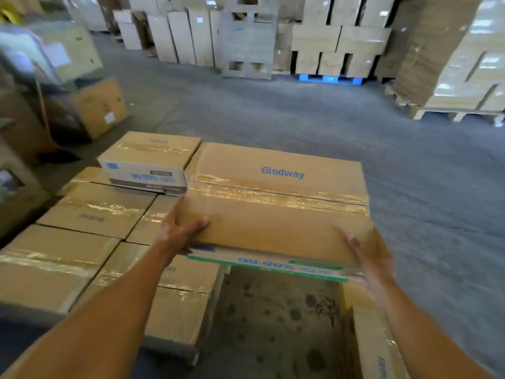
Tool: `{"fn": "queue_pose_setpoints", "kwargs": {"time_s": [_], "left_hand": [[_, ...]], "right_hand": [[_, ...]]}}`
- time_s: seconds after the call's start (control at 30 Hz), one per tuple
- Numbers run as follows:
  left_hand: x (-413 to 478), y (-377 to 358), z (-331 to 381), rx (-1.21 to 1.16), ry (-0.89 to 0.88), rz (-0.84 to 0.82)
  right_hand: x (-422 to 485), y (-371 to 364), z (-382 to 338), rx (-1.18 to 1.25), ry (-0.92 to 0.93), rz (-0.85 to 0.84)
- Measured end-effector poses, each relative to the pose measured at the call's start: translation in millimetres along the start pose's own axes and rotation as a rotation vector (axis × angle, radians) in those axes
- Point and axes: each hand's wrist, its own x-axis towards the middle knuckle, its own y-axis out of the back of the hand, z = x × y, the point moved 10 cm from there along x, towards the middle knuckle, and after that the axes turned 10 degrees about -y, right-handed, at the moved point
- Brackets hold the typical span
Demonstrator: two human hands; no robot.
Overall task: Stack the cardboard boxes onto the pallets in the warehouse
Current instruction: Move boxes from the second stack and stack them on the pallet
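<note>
I hold a taped brown cardboard box (278, 198) marked "Glodway" in front of me, above a gap in the stack. My left hand (179, 231) grips its near left corner, thumb on top. My right hand (369, 255) grips the near right corner, with fingers under the lower edge. To the left lies a layer of several taped boxes (93, 214), with one smaller box (149, 162) standing on top of them at the far end. Whatever pallet lies under them is hidden.
Below the held box is a stained board surface (273, 318), and another box (374, 346) stands at the lower right. Grey concrete floor (300, 113) stretches ahead. Stacked cartons on a blue pallet (330, 79) and wrapped loads (464, 77) line the back and right. Loose boxes (98, 108) crowd the left.
</note>
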Motion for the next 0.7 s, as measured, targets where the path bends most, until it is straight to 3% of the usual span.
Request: {"fn": "queue_pose_setpoints", "kwargs": {"time_s": [0.2, 0.4, 0.7], "left_hand": [[-25.7, 69.4, -16.1, -0.02, 0.04, 0.152], [-11.7, 131.9, -37.9, -0.029, 0.062, 0.166], [88.6, 292.3, -130.5, 0.028, 0.124, 0.144]], "right_hand": [[-12.6, -66.9, 11.0, -0.021, 0.01, -0.135], [-22.1, -142.5, 25.3, -0.017, 0.02, -0.184], [-36.2, -325.4, 91.3, -0.039, -0.004, -0.094]]}}
